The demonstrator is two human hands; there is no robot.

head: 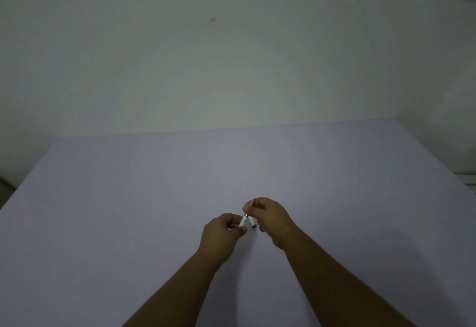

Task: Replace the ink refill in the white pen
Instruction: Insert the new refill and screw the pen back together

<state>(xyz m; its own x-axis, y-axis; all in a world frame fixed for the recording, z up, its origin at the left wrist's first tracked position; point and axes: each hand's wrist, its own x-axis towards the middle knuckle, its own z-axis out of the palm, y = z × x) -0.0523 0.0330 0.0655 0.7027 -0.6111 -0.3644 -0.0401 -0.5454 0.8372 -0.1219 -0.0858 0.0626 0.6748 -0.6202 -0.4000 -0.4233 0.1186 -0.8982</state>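
My left hand [223,232] pinches a short white pen piece [242,221] between thumb and fingers, just above the table. My right hand [272,217] is closed close beside it, fingertips holding a thin ink refill [250,207] that slants down toward the white piece. A second white pen part [252,221] with a dark end hangs below my right fingers. The two hands are nearly touching. Most of each part is hidden inside the fingers.
A pale lilac table [128,210] fills the lower half of the view, its far edge against a plain white wall [231,56]. A dark strip shows past the table's left edge, and a white ledge at the far right.
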